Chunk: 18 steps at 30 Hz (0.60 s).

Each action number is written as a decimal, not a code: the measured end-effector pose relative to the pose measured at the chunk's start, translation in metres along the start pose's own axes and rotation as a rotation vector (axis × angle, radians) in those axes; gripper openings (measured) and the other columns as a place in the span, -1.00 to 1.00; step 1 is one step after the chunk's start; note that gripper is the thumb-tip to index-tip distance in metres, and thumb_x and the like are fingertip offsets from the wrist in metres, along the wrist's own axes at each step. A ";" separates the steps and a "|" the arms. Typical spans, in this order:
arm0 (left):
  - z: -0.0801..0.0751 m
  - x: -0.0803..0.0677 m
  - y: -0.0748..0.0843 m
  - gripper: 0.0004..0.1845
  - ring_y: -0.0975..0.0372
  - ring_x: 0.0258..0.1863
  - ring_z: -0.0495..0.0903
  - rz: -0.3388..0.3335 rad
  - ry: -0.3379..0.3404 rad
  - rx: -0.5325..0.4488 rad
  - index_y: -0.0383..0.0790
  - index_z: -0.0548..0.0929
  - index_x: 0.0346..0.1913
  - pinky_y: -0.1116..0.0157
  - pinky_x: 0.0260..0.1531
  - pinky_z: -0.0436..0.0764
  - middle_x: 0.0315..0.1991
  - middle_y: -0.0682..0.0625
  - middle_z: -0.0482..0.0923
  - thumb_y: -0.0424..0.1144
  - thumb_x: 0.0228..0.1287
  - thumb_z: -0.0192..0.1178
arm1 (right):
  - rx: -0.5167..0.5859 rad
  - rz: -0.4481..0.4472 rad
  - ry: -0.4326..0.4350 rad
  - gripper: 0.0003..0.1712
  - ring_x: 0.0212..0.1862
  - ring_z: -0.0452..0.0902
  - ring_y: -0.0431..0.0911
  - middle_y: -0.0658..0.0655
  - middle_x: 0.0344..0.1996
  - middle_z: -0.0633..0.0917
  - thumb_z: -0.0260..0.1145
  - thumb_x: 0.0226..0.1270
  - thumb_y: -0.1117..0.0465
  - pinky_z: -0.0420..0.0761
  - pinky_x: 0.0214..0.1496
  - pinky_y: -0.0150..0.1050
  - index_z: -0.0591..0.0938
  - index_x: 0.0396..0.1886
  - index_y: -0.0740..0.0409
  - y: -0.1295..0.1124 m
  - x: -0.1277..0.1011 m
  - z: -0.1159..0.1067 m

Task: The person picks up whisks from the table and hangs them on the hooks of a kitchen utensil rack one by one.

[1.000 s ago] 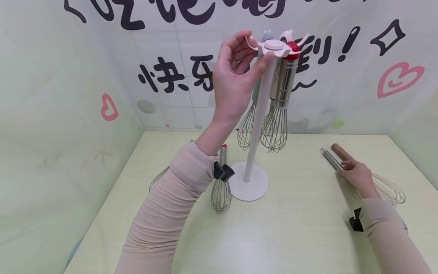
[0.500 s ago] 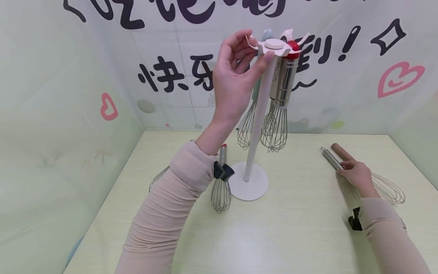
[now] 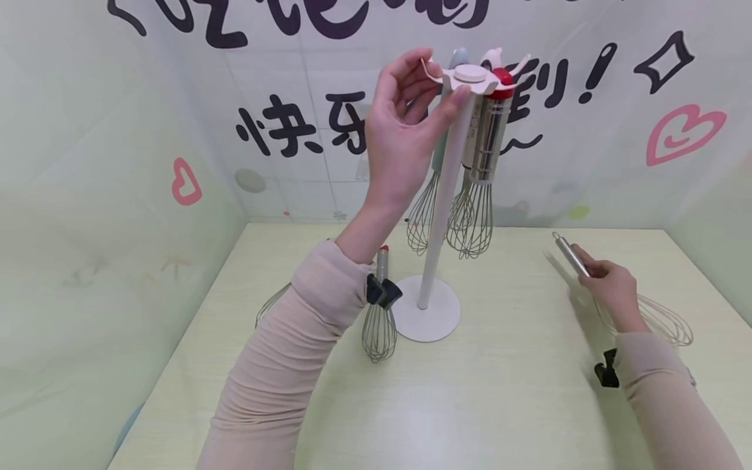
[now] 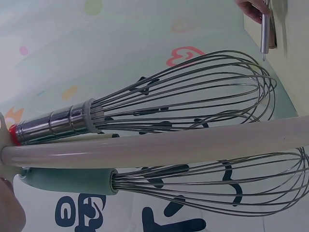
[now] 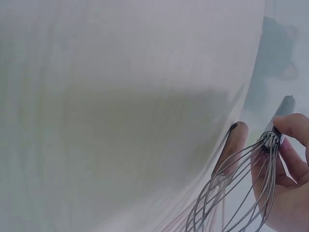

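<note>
A white stand (image 3: pixel 437 215) with a round base (image 3: pixel 425 320) stands mid-table. My left hand (image 3: pixel 439 83) pinches a hook of its top disc (image 3: pixel 471 74) between thumb and fingers. Under the disc hang a red-capped steel whisk (image 3: pixel 489 143) and a teal-handled whisk (image 3: pixel 437 160), with a third behind them. In the left wrist view the pole (image 4: pixel 154 147) runs between the red-capped whisk (image 4: pixel 183 96) and the teal-handled whisk (image 4: pixel 67 181). My right hand (image 3: pixel 590 273) grips a steel-handled whisk (image 3: pixel 570 253), its handle raised off the table. The wires (image 5: pixel 241 188) show in the right wrist view.
A small red-tipped whisk (image 3: pixel 378 326) lies by the stand's base, and another whisk (image 3: pixel 270 305) peeks out behind my left sleeve. A brown-handled tool (image 5: pixel 232 145) lies beside the whisk I hold. Printed walls close the table (image 3: pixel 482 405) on three sides.
My right hand has closed on the steel-handled whisk and tipped its handle up off the table; the brown handle is now hidden in the head view. The left hand has not moved.
</note>
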<state>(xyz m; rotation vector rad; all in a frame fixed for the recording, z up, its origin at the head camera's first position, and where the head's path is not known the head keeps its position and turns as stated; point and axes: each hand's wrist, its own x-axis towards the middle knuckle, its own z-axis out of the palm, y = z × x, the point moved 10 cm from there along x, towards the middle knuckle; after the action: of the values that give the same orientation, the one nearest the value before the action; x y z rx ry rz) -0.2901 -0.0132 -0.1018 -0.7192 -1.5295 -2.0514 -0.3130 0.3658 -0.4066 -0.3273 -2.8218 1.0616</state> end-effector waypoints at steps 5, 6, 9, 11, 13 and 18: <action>0.000 0.000 -0.002 -0.40 0.17 -0.03 0.53 -0.001 0.000 -0.001 -0.52 0.33 0.21 0.46 0.20 0.55 -0.05 -0.19 0.44 -0.59 0.06 0.29 | 0.039 0.015 0.035 -0.46 -0.43 0.29 -0.52 0.44 -0.07 0.58 0.19 0.32 0.22 0.41 -0.47 -0.64 0.43 0.19 0.49 -0.008 -0.001 -0.006; -0.001 0.000 -0.002 -0.40 0.15 -0.02 0.53 0.001 -0.001 0.000 -0.52 0.34 0.21 0.46 0.20 0.55 -0.05 -0.19 0.44 -0.59 0.06 0.29 | 0.050 0.020 0.041 -0.47 -0.44 0.28 -0.54 0.36 -0.11 0.59 0.18 0.32 0.22 0.42 -0.47 -0.65 0.43 0.20 0.47 -0.009 -0.001 -0.007; -0.001 0.000 -0.002 -0.40 0.12 -0.01 0.52 0.002 -0.001 0.003 -0.52 0.34 0.20 0.46 0.21 0.55 -0.06 -0.19 0.44 -0.58 0.07 0.29 | 0.092 0.035 0.057 -0.44 -0.41 0.28 -0.52 0.02 -0.25 0.57 0.18 0.34 0.15 0.43 -0.44 -0.66 0.43 0.22 0.44 -0.013 -0.001 -0.010; -0.001 0.000 -0.002 -0.40 0.11 0.00 0.52 0.004 -0.001 0.003 -0.51 0.34 0.20 0.46 0.21 0.55 -0.06 -0.18 0.44 -0.58 0.07 0.29 | 0.122 0.038 0.062 -0.40 -0.38 0.30 -0.51 -0.17 -0.32 0.50 0.20 0.35 0.08 0.44 -0.42 -0.68 0.42 0.23 0.42 -0.017 0.000 -0.012; -0.001 0.000 -0.002 -0.40 0.12 0.00 0.52 0.006 -0.002 0.003 -0.52 0.34 0.20 0.46 0.21 0.55 -0.06 -0.18 0.44 -0.58 0.07 0.29 | 0.151 0.039 0.065 -0.32 -0.36 0.31 -0.51 -0.28 -0.36 0.43 0.21 0.34 -0.02 0.45 -0.40 -0.70 0.40 0.25 0.40 -0.020 0.000 -0.014; -0.001 0.000 -0.002 -0.40 0.14 -0.01 0.53 0.010 -0.003 0.005 -0.52 0.34 0.20 0.46 0.21 0.55 -0.05 -0.20 0.44 -0.58 0.07 0.29 | 0.204 0.034 0.079 -0.23 -0.34 0.32 -0.51 -0.33 -0.36 0.41 0.26 0.28 -0.10 0.46 -0.38 -0.73 0.38 0.29 0.36 -0.030 -0.001 -0.017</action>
<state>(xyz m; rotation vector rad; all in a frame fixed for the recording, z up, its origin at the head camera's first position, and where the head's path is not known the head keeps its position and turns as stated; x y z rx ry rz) -0.2912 -0.0135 -0.1034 -0.7269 -1.5297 -2.0392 -0.3141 0.3544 -0.3734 -0.3882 -2.6186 1.3002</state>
